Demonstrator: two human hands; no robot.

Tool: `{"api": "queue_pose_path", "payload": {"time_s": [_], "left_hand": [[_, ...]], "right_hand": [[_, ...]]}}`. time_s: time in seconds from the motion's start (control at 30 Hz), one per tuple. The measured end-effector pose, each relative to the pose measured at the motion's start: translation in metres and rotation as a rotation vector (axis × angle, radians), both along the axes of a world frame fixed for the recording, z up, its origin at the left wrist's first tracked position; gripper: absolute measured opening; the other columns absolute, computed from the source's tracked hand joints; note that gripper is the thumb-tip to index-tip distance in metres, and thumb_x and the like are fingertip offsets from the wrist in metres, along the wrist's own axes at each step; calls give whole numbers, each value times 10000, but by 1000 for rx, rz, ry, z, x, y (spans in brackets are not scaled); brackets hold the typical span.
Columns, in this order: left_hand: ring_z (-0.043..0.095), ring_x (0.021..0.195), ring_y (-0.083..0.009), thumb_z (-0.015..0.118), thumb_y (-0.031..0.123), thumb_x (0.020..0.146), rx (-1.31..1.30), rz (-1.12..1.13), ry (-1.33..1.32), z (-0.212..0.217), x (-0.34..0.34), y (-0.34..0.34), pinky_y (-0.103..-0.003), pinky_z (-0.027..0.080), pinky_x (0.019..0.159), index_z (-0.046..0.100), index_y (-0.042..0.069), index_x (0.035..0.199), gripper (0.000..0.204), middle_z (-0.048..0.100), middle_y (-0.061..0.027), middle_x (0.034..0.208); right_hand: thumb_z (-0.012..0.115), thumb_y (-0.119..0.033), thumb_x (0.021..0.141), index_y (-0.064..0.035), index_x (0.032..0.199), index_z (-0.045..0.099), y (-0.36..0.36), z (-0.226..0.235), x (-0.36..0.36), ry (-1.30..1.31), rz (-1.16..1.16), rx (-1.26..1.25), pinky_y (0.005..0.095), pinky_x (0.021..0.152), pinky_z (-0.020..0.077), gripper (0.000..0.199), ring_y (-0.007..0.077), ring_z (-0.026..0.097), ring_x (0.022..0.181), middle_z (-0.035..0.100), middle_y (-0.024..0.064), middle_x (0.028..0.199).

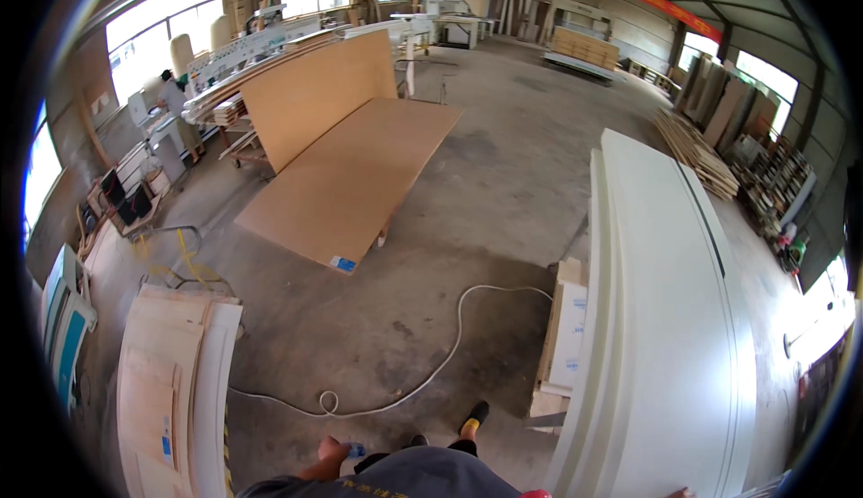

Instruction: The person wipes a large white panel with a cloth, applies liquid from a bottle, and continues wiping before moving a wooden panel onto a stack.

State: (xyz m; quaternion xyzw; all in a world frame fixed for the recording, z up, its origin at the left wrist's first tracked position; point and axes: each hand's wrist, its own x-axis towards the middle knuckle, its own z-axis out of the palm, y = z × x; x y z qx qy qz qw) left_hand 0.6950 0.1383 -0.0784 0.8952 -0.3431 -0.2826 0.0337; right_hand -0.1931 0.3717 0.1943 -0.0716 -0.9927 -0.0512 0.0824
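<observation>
My left hand (pixel 333 451) hangs low in front of me, its fingers curled. Beside its fingers shows a small bluish, see-through thing (pixel 356 450), too small to name. At the lower edge only a bit of my right hand (pixel 680 493) shows, at the near end of a stack of long white panels (pixel 670 318); its fingers are mostly cut off. The panels lie flat on my right, with a dark strip (pixel 706 215) along the far right side.
A pale cable (pixel 460 318) snakes across the floor (pixel 387 345). Ahead, a large brown board (pixel 360 174) lies beside another upright board (pixel 315 93). Stacked wooden sheets (pixel 162 390) stand left, near a yellow-framed cart (pixel 184 255). A person (pixel 171 98) works at the far left.
</observation>
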Motion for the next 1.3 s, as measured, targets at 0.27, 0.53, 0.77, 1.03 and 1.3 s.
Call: {"api": "queue_pose_path", "payload": {"time_s": [0.27, 0.53, 0.77, 1.03, 1.3], "left_hand": [[750, 929, -361, 780, 343, 743, 63, -3, 60, 0, -8, -16, -462, 585, 865, 777, 20, 904, 361, 771, -197, 940], [707, 1104, -379, 794, 397, 745, 98, -82, 134, 10, -21, -48, -477, 559, 957, 750, 42, 1067, 481, 738, -217, 1147], [706, 1110, -371, 802, 422, 743, 105, -117, 174, 3, -28, -59, -477, 561, 962, 749, 37, 1083, 516, 738, -203, 1164], [670, 1196, -370, 781, 392, 771, 139, -97, 173, 13, -27, -49, -466, 550, 1009, 691, 33, 1244, 600, 695, -214, 1276], [674, 1181, -377, 783, 375, 765, 70, -61, 193, 20, -29, -42, -465, 549, 1011, 700, 41, 1235, 583, 710, -214, 1247]], "right_hand": [[513, -481, 1004, -100, 1294, 676, -81, -4, 6, 43, 240, -27, 493, 1017, 515, 505, 341, 589, 1282, 628, 141, 1370], [514, -467, 1009, -99, 1295, 675, -179, -14, 20, 49, 467, -52, 495, 1029, 506, 493, 345, 582, 1290, 626, 145, 1376], [515, -456, 1014, -98, 1295, 674, -254, -20, 33, 52, 634, -90, 496, 1039, 498, 482, 349, 576, 1298, 624, 148, 1381], [515, -442, 1019, -97, 1296, 673, -333, -29, 70, 42, 844, -120, 497, 1051, 489, 470, 353, 570, 1306, 622, 152, 1386], [516, -429, 1025, -96, 1297, 672, -409, -34, 125, 25, 1059, -166, 498, 1063, 481, 457, 357, 563, 1315, 620, 155, 1392]]}}
